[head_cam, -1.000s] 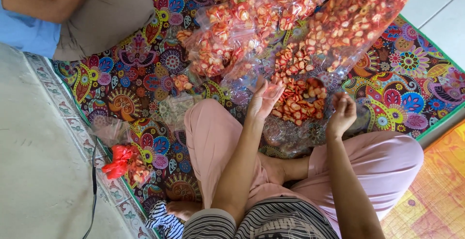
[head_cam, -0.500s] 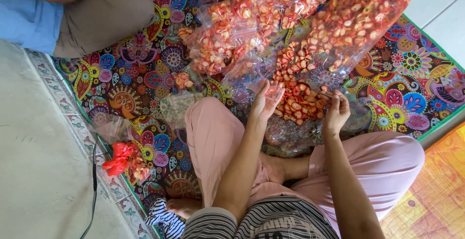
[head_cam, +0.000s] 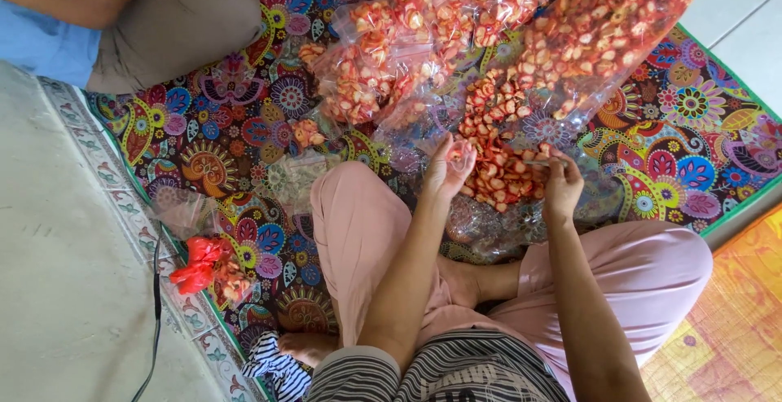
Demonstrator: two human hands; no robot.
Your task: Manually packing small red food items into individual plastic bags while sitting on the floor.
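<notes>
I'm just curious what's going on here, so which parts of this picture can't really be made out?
- What the left hand cups: the palm faces away in the head view.
- What the right hand pinches: too small to tell.
- The other person: cut off by the top and left edges.
- What the orange-red slices are: blurred behind clear bags.
- The red bundle: too small and crumpled to tell.

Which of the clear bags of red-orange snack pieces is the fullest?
The big clear bag at top right, beyond the right hand. It bulges with pieces, far larger than the smaller sealed bags at top centre.
</notes>
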